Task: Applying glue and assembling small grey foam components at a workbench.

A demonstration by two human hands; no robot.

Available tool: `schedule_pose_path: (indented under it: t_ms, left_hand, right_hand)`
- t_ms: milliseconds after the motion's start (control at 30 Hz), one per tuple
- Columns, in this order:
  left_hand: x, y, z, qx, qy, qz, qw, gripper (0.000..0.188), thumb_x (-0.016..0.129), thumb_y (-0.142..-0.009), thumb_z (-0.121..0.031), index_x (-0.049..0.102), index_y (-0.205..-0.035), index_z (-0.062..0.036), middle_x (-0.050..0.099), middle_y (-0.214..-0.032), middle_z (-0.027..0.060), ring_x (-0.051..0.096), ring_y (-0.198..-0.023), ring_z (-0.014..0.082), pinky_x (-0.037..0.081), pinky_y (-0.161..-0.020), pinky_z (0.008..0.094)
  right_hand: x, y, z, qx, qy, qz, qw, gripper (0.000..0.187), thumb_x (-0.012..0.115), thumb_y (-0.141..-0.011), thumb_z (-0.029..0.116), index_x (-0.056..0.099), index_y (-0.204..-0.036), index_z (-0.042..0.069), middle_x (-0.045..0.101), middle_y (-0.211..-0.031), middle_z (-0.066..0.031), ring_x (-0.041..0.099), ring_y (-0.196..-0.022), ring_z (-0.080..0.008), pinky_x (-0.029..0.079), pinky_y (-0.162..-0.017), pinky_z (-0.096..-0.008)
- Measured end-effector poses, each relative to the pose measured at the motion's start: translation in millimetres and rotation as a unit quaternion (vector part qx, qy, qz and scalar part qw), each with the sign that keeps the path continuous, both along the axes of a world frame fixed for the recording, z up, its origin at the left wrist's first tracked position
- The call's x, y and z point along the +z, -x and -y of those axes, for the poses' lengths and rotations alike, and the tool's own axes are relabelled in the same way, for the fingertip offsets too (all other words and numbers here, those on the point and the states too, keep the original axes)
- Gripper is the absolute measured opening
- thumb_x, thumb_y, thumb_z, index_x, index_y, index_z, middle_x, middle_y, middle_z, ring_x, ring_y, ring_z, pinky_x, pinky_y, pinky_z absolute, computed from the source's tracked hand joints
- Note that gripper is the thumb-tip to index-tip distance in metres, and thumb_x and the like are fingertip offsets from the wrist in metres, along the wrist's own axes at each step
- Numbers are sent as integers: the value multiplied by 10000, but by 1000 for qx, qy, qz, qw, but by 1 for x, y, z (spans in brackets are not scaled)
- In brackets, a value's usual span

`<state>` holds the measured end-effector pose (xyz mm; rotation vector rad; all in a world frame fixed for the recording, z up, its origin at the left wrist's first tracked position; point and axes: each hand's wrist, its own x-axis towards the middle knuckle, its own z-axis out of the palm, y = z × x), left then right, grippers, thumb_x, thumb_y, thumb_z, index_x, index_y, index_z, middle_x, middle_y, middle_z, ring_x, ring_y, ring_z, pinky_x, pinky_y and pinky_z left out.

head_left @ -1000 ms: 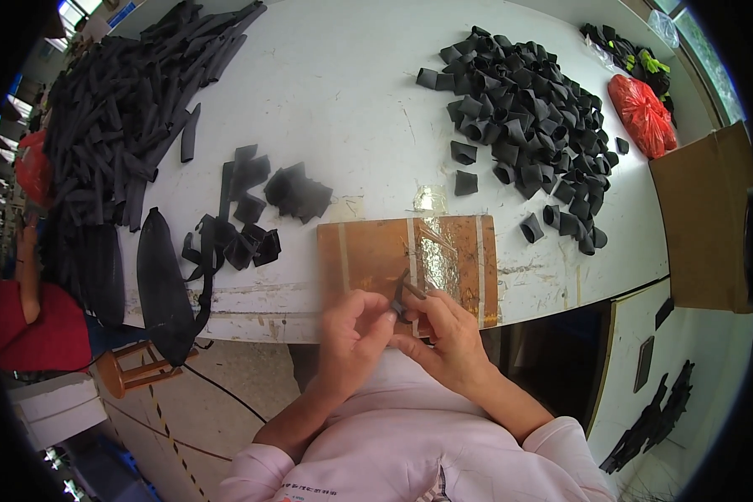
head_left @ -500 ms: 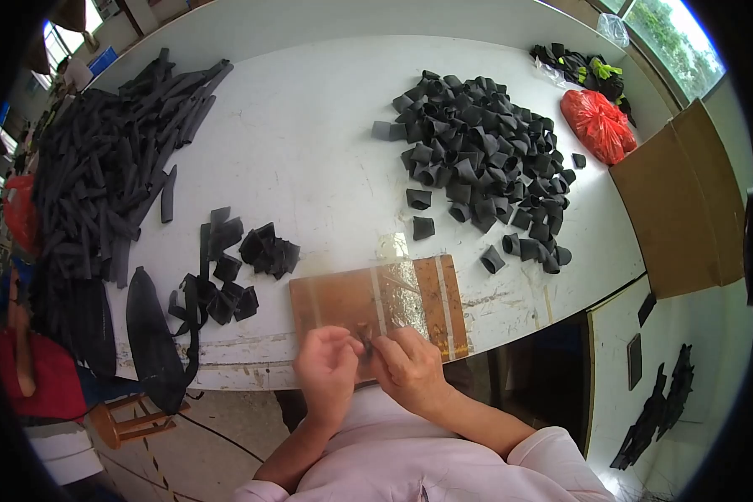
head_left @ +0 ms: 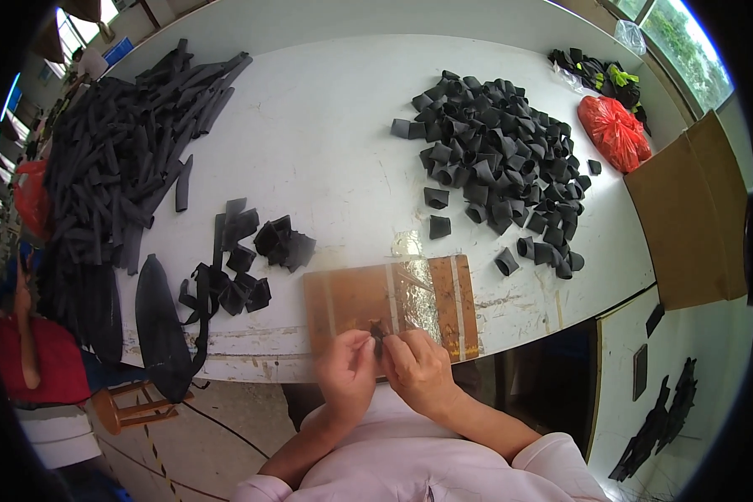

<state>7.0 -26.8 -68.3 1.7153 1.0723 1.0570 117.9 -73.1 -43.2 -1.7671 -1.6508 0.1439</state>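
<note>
Above the near edge of a brown board (head_left: 351,293), my left hand (head_left: 347,372) and my right hand (head_left: 420,374) meet with fingertips pinched. Between them sits a small dark piece (head_left: 378,345), mostly covered by the fingers; its exact kind is hard to make out. Both hands seem closed on it. The board carries strips of clear tape, with a wide shiny band (head_left: 416,293) right of its middle. Left of the board lie a small cluster of black folded fabric pieces (head_left: 284,243) and more black pieces joined to a strip (head_left: 241,289).
A big heap of black fabric strips (head_left: 113,159) covers the table's left. Many short black fabric loops (head_left: 502,151) are piled at the right. Beyond them are a red plastic bag (head_left: 615,134) and a cardboard box (head_left: 690,217). A person's arm (head_left: 25,326) shows at far left.
My left hand has come in against my right, its fingers now closed at the dark piece. The whole view has shifted slightly, so the table's things appear farther right.
</note>
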Motion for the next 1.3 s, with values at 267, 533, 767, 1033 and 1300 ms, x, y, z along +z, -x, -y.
schedule_pose_path:
  t_ms: [267, 533, 767, 1033, 1300]
  left_hand:
    - [44, 9, -25, -183, 550, 433, 690, 191, 564, -736, 48, 528, -906, -32, 542, -790, 17, 432, -536, 17, 327, -419, 164]
    - [32, -6, -8, -43, 189, 142, 971, 175, 530, -748, 70, 520, -908, 0, 549, -809, 40, 503, -604, 49, 401, -511, 174]
    - [82, 9, -34, -186, 472, 393, 767, 132, 505, -771, 80, 496, -862, -16, 582, -796, 101, 381, -396, 28, 277, -317, 168]
    - [95, -2, -51, -176, 497, 364, 768, 145, 510, -843, -19, 490, -983, 14, 525, -623, 31, 348, -346, 20, 262, -325, 165]
    - [99, -7, -52, -210, -52, 115, 970, 305, 589, -809, -94, 495, -1061, 51, 569, -954, 139, 519, -951, 211, 399, -816, 304]
  right_hand:
    - [14, -13, -7, -18, 9, -259, 966, 114, 634, -696, 2, 608, -807, 10, 519, -678, -70, 492, -558, -150, 404, -517, -252]
    - [14, -22, -6, 31, 189, -867, 460, 100, 601, -795, 127, 593, -798, 27, 510, -699, 1, 416, -586, -75, 334, -505, -212]
    - [47, -34, -14, 142, 193, -663, 710, 216, 531, -874, 251, 547, -769, 63, 444, -700, 28, 420, -637, -81, 350, -542, -217]
    - [49, -50, -45, 188, 212, -659, 697, 305, 508, -882, 330, 528, -780, 43, 493, -741, 29, 439, -678, -58, 376, -544, -213]
    - [57, -44, -35, 72, -56, -341, 935, 330, 567, -839, 344, 563, -859, 15, 513, -748, -52, 474, -627, -109, 373, -499, -209]
